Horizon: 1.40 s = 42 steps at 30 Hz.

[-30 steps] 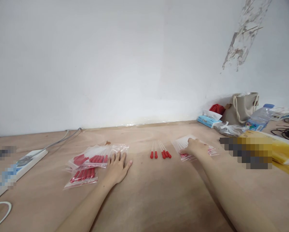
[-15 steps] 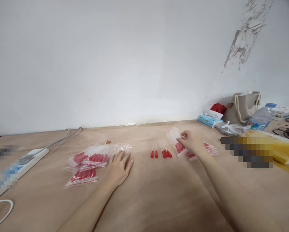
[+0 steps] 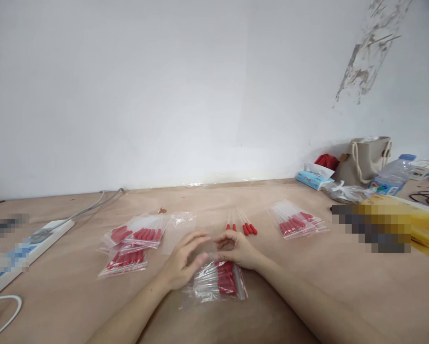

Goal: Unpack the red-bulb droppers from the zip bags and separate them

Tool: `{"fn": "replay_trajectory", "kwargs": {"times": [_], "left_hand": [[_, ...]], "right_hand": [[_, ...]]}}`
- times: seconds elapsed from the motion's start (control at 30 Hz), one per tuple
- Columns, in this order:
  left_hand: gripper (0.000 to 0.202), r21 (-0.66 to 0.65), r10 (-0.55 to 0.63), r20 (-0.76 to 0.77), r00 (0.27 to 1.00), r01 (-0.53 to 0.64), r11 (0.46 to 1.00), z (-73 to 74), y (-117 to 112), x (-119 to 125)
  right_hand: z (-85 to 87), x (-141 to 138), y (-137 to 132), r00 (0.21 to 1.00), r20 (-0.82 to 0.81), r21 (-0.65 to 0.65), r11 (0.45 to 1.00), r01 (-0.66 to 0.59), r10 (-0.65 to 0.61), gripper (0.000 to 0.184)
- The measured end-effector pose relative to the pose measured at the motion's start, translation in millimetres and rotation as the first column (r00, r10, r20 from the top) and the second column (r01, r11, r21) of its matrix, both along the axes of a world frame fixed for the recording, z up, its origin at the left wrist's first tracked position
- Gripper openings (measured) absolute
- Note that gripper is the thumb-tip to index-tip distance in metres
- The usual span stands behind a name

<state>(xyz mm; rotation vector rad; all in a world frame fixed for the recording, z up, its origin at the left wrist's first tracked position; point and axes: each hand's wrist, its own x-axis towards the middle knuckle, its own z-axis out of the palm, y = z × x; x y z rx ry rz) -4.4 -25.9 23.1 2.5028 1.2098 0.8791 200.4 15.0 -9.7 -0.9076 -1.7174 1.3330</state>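
In front of me is a clear zip bag of glass droppers with red rubber bulbs (image 3: 227,279), turned sideways with the bulbs to the right. My right hand (image 3: 238,248) pinches the upper edge of this bag between thumb and fingers. At its upper left, my left hand (image 3: 186,260) has fingers stretched and thumb apart; whether the thumb touches the plastic I cannot tell. Just beyond my hands lie several loose droppers (image 3: 249,229), two of them partly hidden by my right fingers. An empty-looking zip bag (image 3: 180,222) lies flat behind my left hand.
Filled dropper bags are piled at left (image 3: 126,258), and more lie at right (image 3: 300,224). A white power strip (image 3: 53,234) with a cable is far left. Tissues (image 3: 314,180), a canvas bag (image 3: 367,157), a plastic bottle (image 3: 393,174) and a yellow package (image 3: 390,210) stand right.
My right hand has brought a dropper bag from the right-hand group to the middle front. My left hand has lifted off the empty-looking bag and moved towards it.
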Motion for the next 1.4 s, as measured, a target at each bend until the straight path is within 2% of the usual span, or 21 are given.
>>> {"fn": "replay_trajectory", "kwargs": {"times": [0.03, 0.1, 0.17, 0.23, 0.3, 0.37, 0.47, 0.53, 0.77, 0.93, 1.03, 1.23, 1.4], "left_hand": [[0.044, -0.039, -0.085, -0.045, 0.995, 0.083, 0.996, 0.0, -5.4, 3.4], [0.055, -0.1, -0.179, -0.125, 0.976, 0.167, 0.981, -3.8, -12.5, 8.9], [0.054, -0.137, -0.194, -0.178, 0.965, 0.171, 0.976, -10.3, -14.7, 12.0], [0.047, -0.144, -0.162, -0.198, 0.967, 0.134, 0.98, -16.1, -14.6, 12.8], [0.044, -0.127, -0.119, -0.194, 0.974, 0.095, 0.987, -19.2, -14.3, 12.5], [0.043, -0.101, -0.092, -0.179, 0.98, 0.075, 0.992, -19.6, -15.0, 12.2], [0.041, -0.07, -0.072, -0.155, 0.985, 0.062, 0.996, -17.2, -16.7, 12.6], [0.039, -0.061, -0.065, -0.148, 0.987, 0.056, 0.997, -14.5, -17.2, 13.7], [0.033, -0.013, -0.036, -0.064, 0.997, 0.035, 0.999, -7.7, -11.6, 22.4], [0.039, 0.089, -0.127, -0.178, 0.976, 0.145, 0.985, -10.2, -7.9, 26.4], [0.035, 0.173, -0.131, -0.223, 0.966, 0.171, 0.97, -11.0, -6.4, 27.5], [0.026, 0.339, -0.132, -0.239, 0.962, 0.21, 0.917, -11.7, -4.9, 29.5], [0.029, 0.338, -0.136, -0.286, 0.949, 0.232, 0.912, -7.7, -7.5, 29.9]], "right_hand": [[-3.3, -0.7, 0.2, 0.994, -0.038, 0.034, 0.994, 0.099, -0.098, 0.046], [-8.9, 0.9, -1.0, 0.967, -0.06, 0.092, 0.963, 0.253, -0.248, 0.036], [-12.7, 6.3, -4.5, 0.938, -0.014, 0.14, 0.929, 0.344, -0.345, 0.029], [-13.3, 13.7, -10.0, 0.92, 0.057, 0.133, 0.917, 0.377, -0.387, 0.026], [-10.0, 20.9, -16.5, 0.932, 0.129, 0.022, 0.941, 0.337, -0.337, 0.028], [-3.6, 26.5, -22.7, 0.973, 0.125, -0.185, 0.959, 0.215, -0.194, 0.036], [6.9, 30.7, -29.4, 1.0, -0.009, -0.429, 0.903, 0.014, -0.02, 0.056], [11.0, 30.6, -31.3, 0.999, -0.053, -0.488, 0.873, -0.018, -0.009, 0.065], [5.2, 13.9, -32.2, 0.99, -0.054, -0.461, 0.883, 0.089, -0.128, 0.06], [0.9, -0.1, -35.9, 0.991, -0.108, -0.373, 0.927, 0.037, -0.083, 0.059], [2.9, -2.0, -37.4, 0.991, -0.127, -0.342, 0.94, -0.003, -0.043, 0.058], [11.2, 2.5, -38.8, 0.993, -0.119, -0.401, 0.914, -0.054, 0.007, 0.049], [13.9, 2.9, -38.5, 0.997, -0.075, -0.41, 0.911, -0.043, 0.014, 0.038]]}}
